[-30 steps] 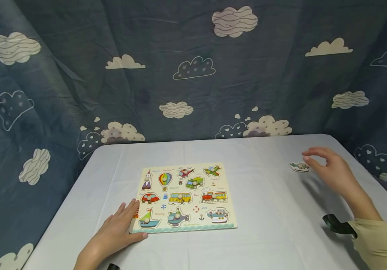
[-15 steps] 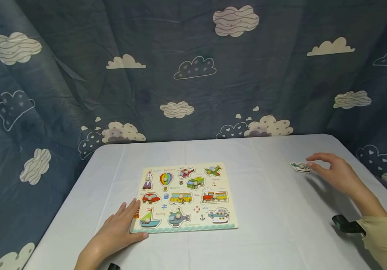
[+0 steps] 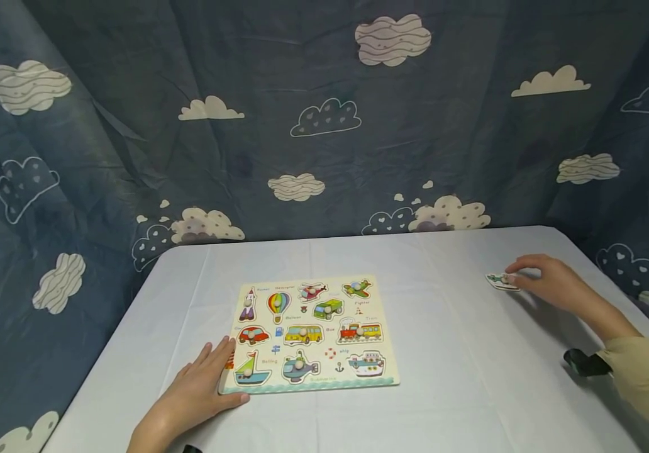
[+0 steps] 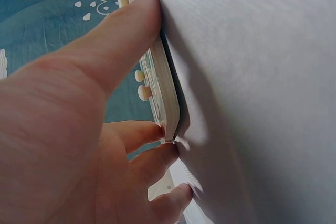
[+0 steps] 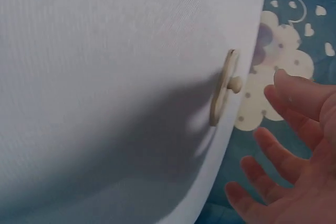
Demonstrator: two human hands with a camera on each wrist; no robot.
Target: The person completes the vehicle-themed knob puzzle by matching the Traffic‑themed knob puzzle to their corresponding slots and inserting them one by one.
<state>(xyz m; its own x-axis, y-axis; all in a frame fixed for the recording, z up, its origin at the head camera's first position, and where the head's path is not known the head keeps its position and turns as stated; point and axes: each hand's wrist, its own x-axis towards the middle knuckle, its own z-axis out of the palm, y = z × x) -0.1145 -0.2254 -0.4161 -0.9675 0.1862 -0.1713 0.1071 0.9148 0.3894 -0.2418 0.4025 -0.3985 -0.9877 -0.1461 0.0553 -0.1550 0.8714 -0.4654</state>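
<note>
A wooden peg puzzle board (image 3: 324,381) with vehicle pictures lies on the table, left of the middle in the head view. My left hand (image 3: 191,387) rests against its lower left corner. In the left wrist view the thumb (image 4: 131,19) lies along the board's edge and the fingertips touch the corner. To the far right is a loose, knobbed puzzle piece (image 3: 497,281), its picture partly green and too small to name. My right hand (image 3: 551,283) is over its right end. In the right wrist view the fingers are apart from the knob (image 5: 234,84) and nothing is held.
A white cloth covers the table (image 3: 443,352). Behind it hangs a dark blue curtain (image 3: 256,151) with cloud prints. A black strap piece (image 3: 585,363) sticks out at the right sleeve.
My right hand has come down and closer to the loose puzzle piece, with thumb and forefinger now at its knob end in the head view. The left hand and board stay put.
</note>
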